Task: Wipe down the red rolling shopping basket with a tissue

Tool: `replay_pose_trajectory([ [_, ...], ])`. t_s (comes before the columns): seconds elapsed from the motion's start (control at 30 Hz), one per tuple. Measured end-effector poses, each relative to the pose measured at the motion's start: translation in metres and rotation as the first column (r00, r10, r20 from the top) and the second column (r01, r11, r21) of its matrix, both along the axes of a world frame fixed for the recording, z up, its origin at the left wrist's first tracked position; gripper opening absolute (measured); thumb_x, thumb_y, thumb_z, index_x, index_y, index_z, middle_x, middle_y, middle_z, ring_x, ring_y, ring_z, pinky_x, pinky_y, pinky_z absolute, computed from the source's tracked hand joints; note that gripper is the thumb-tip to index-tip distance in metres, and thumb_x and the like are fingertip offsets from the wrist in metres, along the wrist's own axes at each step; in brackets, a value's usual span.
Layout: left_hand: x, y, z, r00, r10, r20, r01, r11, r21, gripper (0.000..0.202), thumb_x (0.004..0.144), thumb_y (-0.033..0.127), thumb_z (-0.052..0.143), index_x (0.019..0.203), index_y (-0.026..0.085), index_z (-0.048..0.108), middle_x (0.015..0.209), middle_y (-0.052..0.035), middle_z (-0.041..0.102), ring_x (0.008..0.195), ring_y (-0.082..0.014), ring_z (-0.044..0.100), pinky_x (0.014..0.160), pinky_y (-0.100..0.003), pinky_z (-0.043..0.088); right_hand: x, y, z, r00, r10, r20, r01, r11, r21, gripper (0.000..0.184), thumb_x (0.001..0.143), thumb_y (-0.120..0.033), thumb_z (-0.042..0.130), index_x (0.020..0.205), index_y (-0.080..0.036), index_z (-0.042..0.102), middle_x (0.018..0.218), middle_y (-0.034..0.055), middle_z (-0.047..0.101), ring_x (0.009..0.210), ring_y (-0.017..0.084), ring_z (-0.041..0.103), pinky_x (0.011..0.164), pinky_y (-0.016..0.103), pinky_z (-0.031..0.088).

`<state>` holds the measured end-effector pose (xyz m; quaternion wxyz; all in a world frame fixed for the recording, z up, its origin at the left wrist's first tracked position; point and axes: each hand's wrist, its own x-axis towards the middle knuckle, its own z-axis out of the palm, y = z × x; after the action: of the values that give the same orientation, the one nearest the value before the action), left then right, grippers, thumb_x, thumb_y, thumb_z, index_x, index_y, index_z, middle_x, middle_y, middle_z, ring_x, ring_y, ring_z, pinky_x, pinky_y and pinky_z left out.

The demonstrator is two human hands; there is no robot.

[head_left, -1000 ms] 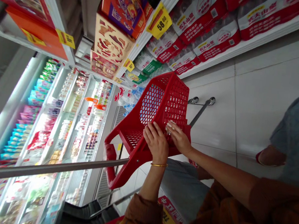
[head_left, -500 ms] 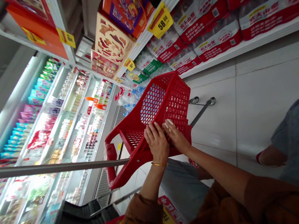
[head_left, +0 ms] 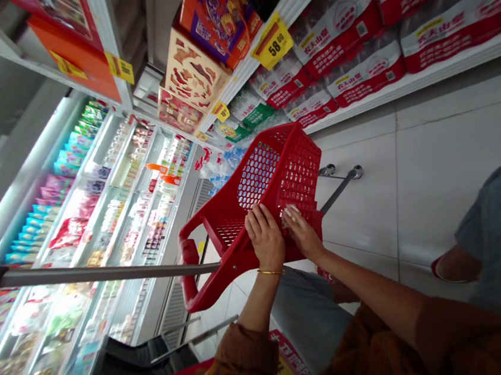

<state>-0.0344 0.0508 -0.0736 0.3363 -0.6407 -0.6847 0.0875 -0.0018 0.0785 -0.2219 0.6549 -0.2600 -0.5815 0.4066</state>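
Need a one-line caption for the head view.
Head view: left hand with gold bangle and right hand on a red plastic shopping-cart basket, beside a lit chiller case.

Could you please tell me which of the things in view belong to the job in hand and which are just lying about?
Part of the job: the left hand; the right hand; the red plastic shopping basket; its metal pull handle.

Just around: the chilled display case; the packs of bottled water; the yellow 58.00 price tag; another person's leg.
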Motion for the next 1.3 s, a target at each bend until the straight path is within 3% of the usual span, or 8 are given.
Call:
replay_pose_trajectory([
  [0.13,0.003,0.0,0.002,1.0,0.008,-0.008,-0.008,1.0,-0.001,0.049,0.094,0.014,0.032,0.142,0.001,0.035,0.144,-0.0258,0.04,0.137,-0.0332,0.033,0.113,-0.053,0.029,-0.001,0.014,0.034,0.999,-0.006,-0.054,0.008,0.999,0.035,0.049,0.1,-0.023,0.036,0.146,-0.035,0.028,0.155,0.0012,0.028,0.143,0.016,0.024,0.118,0.043,0.027],
  [0.33,0.001,0.001,0.001,1.0,0.006,0.022,-0.006,1.0,0.007,0.05,0.093,0.012,0.032,0.142,0.004,0.036,0.142,-0.0245,0.044,0.136,-0.0313,0.035,0.113,-0.053,0.029,-0.002,0.04,0.068,0.995,0.07,-0.075,-0.067,0.997,0.042,0.041,0.099,-0.032,0.038,0.14,-0.032,0.042,0.152,-0.0012,0.034,0.142,0.016,0.027,0.12,0.041,0.021],
  [0.53,0.0,0.003,-0.001,0.998,0.012,0.069,-0.014,0.999,0.033,0.05,0.092,0.014,0.035,0.141,0.005,0.039,0.141,-0.0233,0.046,0.134,-0.0318,0.04,0.113,-0.052,0.029,0.001,0.044,0.062,0.996,0.071,0.054,-0.076,0.992,0.096,0.043,0.1,-0.028,0.036,0.142,-0.032,0.038,0.15,-0.0013,0.038,0.142,0.015,0.029,0.121,0.044,0.02],
  [0.7,-0.001,0.003,-0.001,0.996,-0.021,0.086,0.017,0.999,0.048,0.048,0.093,0.014,0.034,0.14,0.006,0.041,0.139,-0.0229,0.048,0.133,-0.0308,0.04,0.112,-0.053,0.031,0.003,0.04,0.054,0.997,0.051,0.066,-0.058,0.991,0.119,0.043,0.099,-0.027,0.038,0.142,-0.029,0.038,0.151,0.0022,0.037,0.142,0.018,0.027,0.12,0.047,0.021],
  [1.03,-0.004,0.003,-0.003,0.995,-0.041,0.09,0.034,0.996,0.08,0.048,0.094,0.019,0.035,0.139,0.003,0.041,0.138,-0.0235,0.049,0.132,-0.0314,0.041,0.112,-0.053,0.031,0.01,0.016,0.015,0.995,0.049,0.086,-0.056,0.996,0.076,0.043,0.1,-0.025,0.033,0.143,-0.028,0.038,0.152,0.0053,0.034,0.144,0.018,0.02,0.118,0.047,0.024],
  [1.13,-0.005,0.001,-0.003,0.996,-0.061,0.063,0.055,0.994,0.09,0.048,0.094,0.019,0.036,0.137,0.001,0.043,0.137,-0.0235,0.051,0.13,-0.0327,0.043,0.111,-0.052,0.032,0.009,0.018,0.026,0.997,0.035,0.066,-0.043,0.991,0.126,0.044,0.1,-0.025,0.035,0.144,-0.028,0.036,0.153,0.0049,0.033,0.144,0.018,0.022,0.119,0.047,0.023],
  [1.3,-0.008,-0.004,-0.005,0.995,-0.082,0.057,0.076,0.992,0.103,0.046,0.092,0.016,0.036,0.134,0.0,0.048,0.136,-0.0228,0.051,0.128,-0.0316,0.045,0.11,-0.05,0.033,0.005,0.028,0.06,0.997,0.054,0.052,-0.061,0.986,0.157,0.043,0.1,-0.027,0.034,0.143,-0.03,0.037,0.153,0.001,0.032,0.144,0.017,0.022,0.12,0.046,0.021],
])
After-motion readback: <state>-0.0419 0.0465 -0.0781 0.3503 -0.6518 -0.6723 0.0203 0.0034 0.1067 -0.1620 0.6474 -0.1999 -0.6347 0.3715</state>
